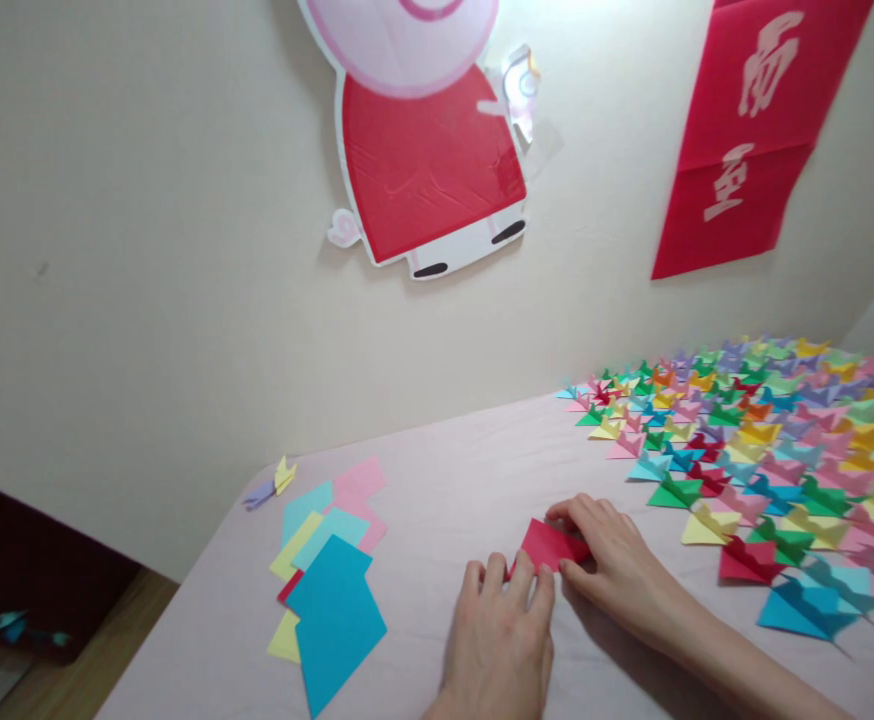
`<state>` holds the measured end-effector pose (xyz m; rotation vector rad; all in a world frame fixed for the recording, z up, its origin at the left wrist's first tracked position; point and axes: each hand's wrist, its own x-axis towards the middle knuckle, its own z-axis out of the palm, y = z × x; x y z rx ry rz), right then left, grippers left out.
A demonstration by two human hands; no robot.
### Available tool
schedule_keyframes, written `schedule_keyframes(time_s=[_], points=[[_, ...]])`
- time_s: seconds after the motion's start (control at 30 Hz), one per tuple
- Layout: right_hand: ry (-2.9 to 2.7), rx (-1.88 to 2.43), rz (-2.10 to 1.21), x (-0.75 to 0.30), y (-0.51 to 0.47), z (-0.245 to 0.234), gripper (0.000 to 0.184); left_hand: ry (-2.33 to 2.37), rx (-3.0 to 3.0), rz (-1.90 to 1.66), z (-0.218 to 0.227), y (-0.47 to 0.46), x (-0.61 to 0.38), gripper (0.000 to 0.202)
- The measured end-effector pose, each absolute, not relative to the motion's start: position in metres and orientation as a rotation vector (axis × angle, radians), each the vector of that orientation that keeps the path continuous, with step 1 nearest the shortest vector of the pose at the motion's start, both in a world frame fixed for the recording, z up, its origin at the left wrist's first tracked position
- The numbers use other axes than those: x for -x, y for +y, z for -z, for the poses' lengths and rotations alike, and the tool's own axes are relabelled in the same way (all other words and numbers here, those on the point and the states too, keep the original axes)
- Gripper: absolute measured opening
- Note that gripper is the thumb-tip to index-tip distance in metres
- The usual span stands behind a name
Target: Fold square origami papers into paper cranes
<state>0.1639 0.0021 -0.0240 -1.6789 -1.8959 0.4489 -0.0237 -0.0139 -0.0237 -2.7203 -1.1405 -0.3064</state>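
A small red sheet of paper [547, 545], partly folded, lies on the pale pink table [452, 500]. My left hand [498, 640] presses its near edge with curled fingertips. My right hand [617, 565] pinches the paper's right side between thumb and fingers. Both hands rest on the tabletop near its front middle.
A loose stack of coloured paper squares [332, 590] lies at the left, with a small folded yellow and purple piece [272, 483] behind it. Several folded paper shapes [774, 470] in many colours cover the table's right side. A cartoon cutout [426, 130] and a red banner [752, 130] hang on the wall.
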Motion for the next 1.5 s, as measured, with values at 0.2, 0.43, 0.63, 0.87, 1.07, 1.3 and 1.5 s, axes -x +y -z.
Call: schedule_keyframes(time_s=[0.2, 0.43, 0.63, 0.87, 1.07, 1.3, 1.5], points=[[-1.801, 1.602, -0.528, -0.18, 0.005, 0.035, 0.046, -1.203, 2.76, 0.318, 0.021, -0.016, 0.023, 0.04], [-1.54, 1.407, -0.811, -0.195, 0.011, 0.046, 0.044, -1.433, 2.894, 0.469, 0.0, -0.014, 0.016, 0.018], [-1.638, 1.515, -0.563, -0.177, 0.0, 0.032, 0.027, -1.701, 2.838, 0.584, 0.002, 0.007, -0.004, 0.007], [-1.814, 1.61, -0.434, -0.169, -0.002, 0.031, 0.031, -1.895, 2.773, 0.607, 0.01, 0.014, -0.007, 0.011], [-1.829, 1.614, -0.466, -0.173, 0.001, 0.031, 0.034, -1.944, 2.765, 0.543, 0.008, 0.012, 0.007, 0.029], [-1.869, 1.622, -0.517, -0.176, 0.002, 0.029, 0.035, -2.045, 2.699, 0.577, 0.007, 0.003, 0.032, 0.046], [-1.924, 1.585, -0.495, -0.173, -0.003, 0.023, 0.031, -1.926, 2.734, 0.755, 0.016, -0.004, 0.04, 0.058]])
